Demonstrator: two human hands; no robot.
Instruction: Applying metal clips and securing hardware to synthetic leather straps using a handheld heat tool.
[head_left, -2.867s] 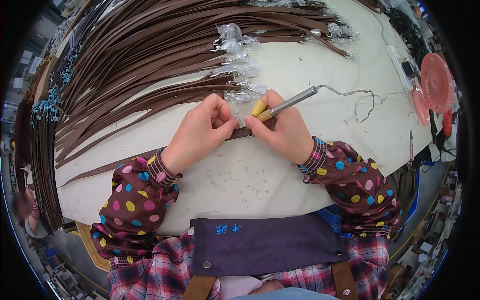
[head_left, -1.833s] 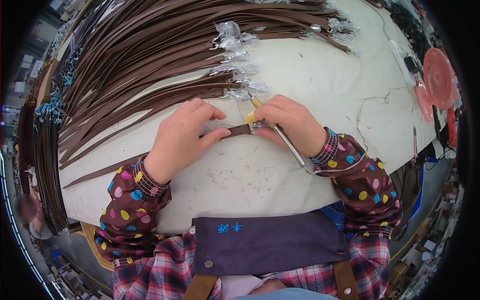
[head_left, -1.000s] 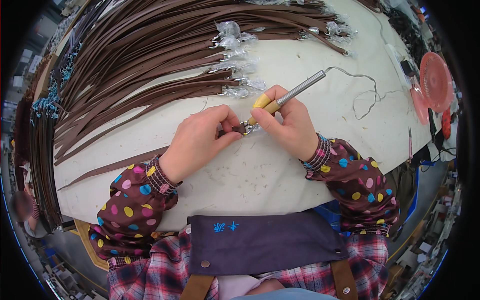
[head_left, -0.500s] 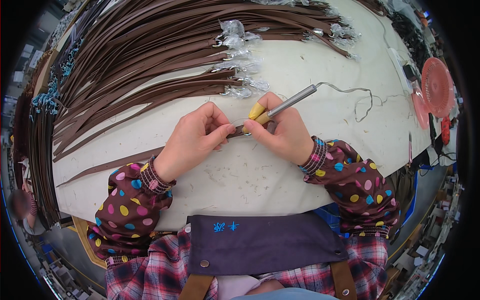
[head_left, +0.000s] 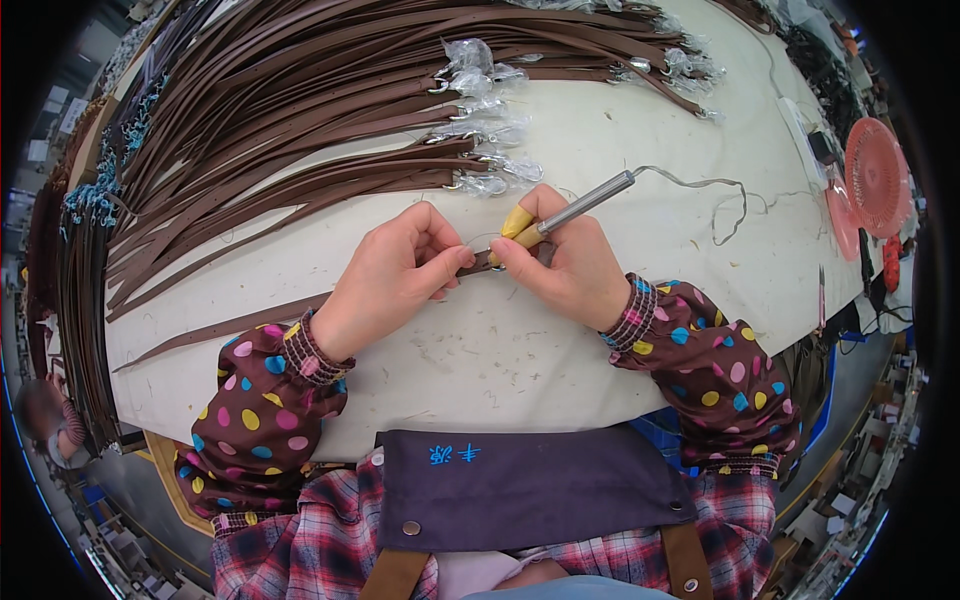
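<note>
My left hand (head_left: pixel 385 268) pinches a narrow brown strap (head_left: pixel 240 319) close to its end, thumb against the fingers. From there the strap trails left across the table. My right hand (head_left: pixel 578 268) is closed around a pen-shaped tool (head_left: pixel 592 195) with a silvery barrel, a tan front part and a cord at its upper end. A yellow cover (head_left: pixel 517 221) sits on one right fingertip. The right thumb meets the strap's end, where a small metal piece glints. A thin dark thread arcs between the hands. The tool's tip is hidden by the fingers.
Many brown straps (head_left: pixel 300 75) with plastic-wrapped metal clasps (head_left: pixel 480 184) cover the far left of the pale table (head_left: pixel 480 370). The tool's cord (head_left: pixel 700 182) runs right. Two pink plastic dishes (head_left: pixel 876 175) stand at the right edge. Another person (head_left: pixel 65 430) is at far left.
Both hands have shifted very slightly to the right with the strap and the tool. The grips look the same.
</note>
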